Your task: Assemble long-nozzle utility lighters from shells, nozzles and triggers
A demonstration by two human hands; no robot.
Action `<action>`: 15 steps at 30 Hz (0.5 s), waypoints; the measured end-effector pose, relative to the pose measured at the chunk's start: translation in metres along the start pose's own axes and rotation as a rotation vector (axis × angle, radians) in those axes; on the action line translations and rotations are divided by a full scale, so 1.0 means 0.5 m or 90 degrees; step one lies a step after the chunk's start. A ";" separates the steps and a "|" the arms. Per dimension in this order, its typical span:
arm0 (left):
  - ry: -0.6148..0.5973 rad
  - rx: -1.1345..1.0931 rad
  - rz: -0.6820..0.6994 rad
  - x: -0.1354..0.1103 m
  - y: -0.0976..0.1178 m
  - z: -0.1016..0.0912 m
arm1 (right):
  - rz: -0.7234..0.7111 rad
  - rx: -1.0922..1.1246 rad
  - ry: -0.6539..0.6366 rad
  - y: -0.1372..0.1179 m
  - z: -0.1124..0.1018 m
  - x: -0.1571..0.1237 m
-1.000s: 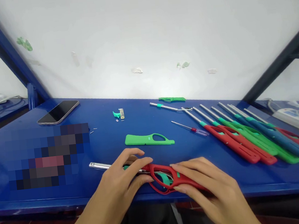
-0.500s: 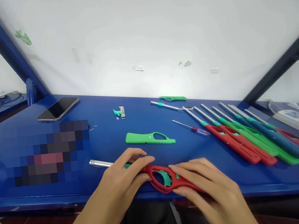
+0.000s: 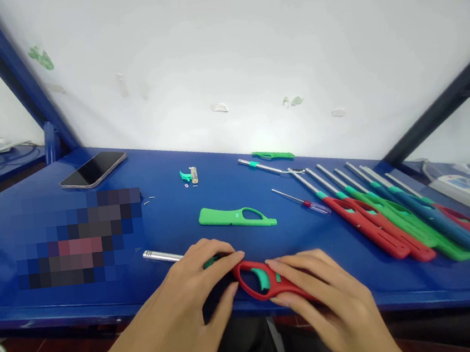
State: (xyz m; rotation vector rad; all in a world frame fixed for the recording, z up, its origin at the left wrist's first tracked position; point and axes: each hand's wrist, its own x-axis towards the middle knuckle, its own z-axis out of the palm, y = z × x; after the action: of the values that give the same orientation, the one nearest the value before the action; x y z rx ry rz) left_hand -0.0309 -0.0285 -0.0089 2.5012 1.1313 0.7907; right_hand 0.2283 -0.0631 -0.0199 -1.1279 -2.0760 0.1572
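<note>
A long-necked gas lighter with a red body (image 3: pixel 254 296) and a silver metal tube (image 3: pixel 163 256) lies across the table's front edge. Its green trigger (image 3: pixel 262 279) shows inside the loop. My left hand (image 3: pixel 193 298) is closed around the neck end, the index fingertip on the red body by the loop and the thumb just below. My right hand (image 3: pixel 331 294) grips the handle between thumb and fingers, hiding most of it. Beyond them, a green lighter shell half (image 3: pixel 220 217) rests on the blue table, and a screwdriver (image 3: pixel 316 207) lies to its right.
Several lighters in red, green and blue (image 3: pixel 416 218) lie in a row at right. Toward the back are a metal tube with wires (image 3: pixel 265 167), another green shell piece (image 3: pixel 273 155) and a small trigger-and-tank part (image 3: pixel 193 175). A phone (image 3: pixel 94 170) lies at left, near a blurred-out item (image 3: pixel 82 242).
The red body's halves, apart around the loop before, now sit together. My left thumb has drawn down from the lighter's loop end. My right hand keeps its grip.
</note>
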 end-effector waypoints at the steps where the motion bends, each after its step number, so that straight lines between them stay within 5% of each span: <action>1: -0.005 0.006 0.000 -0.001 0.000 -0.001 | 0.002 -0.001 0.002 -0.001 0.000 0.000; 15: 0.015 -0.034 0.060 0.011 -0.025 0.023 | 0.036 -0.020 -0.021 -0.001 -0.001 -0.006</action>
State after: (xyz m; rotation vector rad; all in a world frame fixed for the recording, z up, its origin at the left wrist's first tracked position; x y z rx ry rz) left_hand -0.0284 -0.0164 -0.0221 2.5222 0.9925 0.8666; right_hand 0.2291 -0.0656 -0.0211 -1.2119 -2.0833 0.1723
